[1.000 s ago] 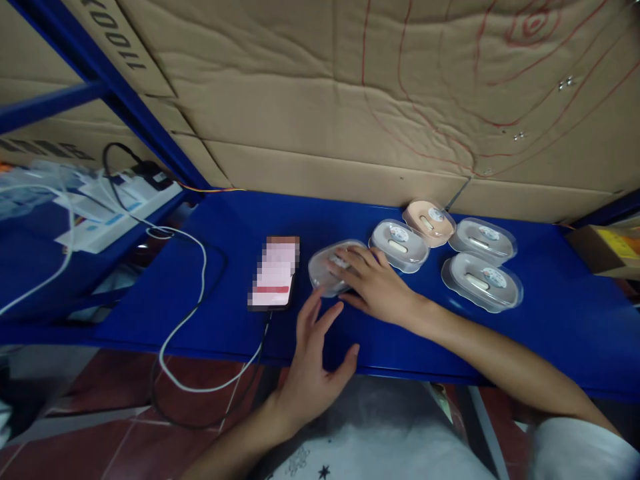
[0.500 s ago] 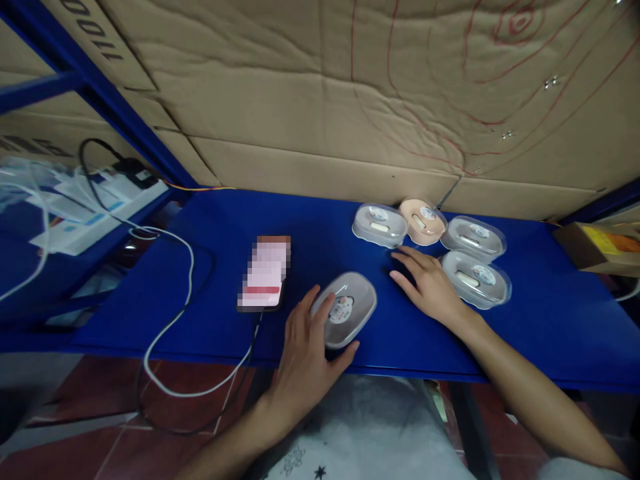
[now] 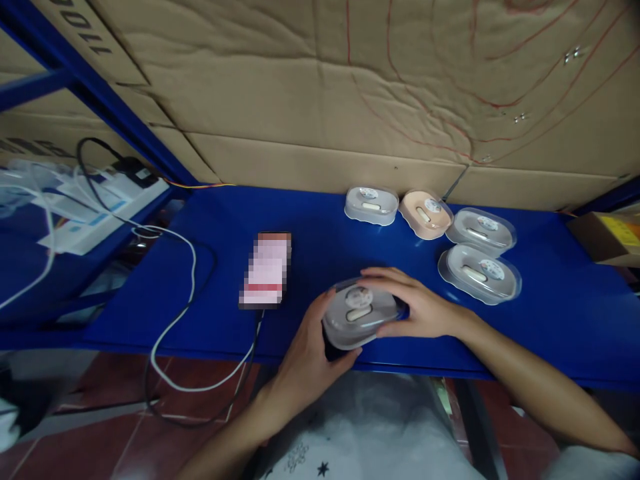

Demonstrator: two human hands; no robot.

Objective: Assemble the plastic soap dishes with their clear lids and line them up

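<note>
Both hands hold a grey oval plastic box (image 3: 350, 319) with a clear lid near the table's front edge. A round sticker and a pale strip show on its upper side. My left hand (image 3: 310, 347) wraps its left end, with the thumb along the near side. From the right, my right hand (image 3: 420, 307) grips it, fingers over the far rim and thumb at the near right edge. Behind stand a similar grey box (image 3: 371, 207), a peach box (image 3: 427, 215) and two more grey boxes, one farther back (image 3: 480, 230) and one nearer (image 3: 483, 272).
A phone (image 3: 267, 270) with a blurred screen and a cable lies left on the blue table (image 3: 210, 220). A white cable (image 3: 193, 267) loops over the front edge. Power strips (image 3: 115, 207) sit far left. Cardboard (image 3: 260, 100) walls the back; a small carton (image 3: 607, 237) stands right.
The box at my left hand has turned from its barcode-labelled side to its clear-lid side. My right hand has moved left and down from beside the rear boxes to grip it.
</note>
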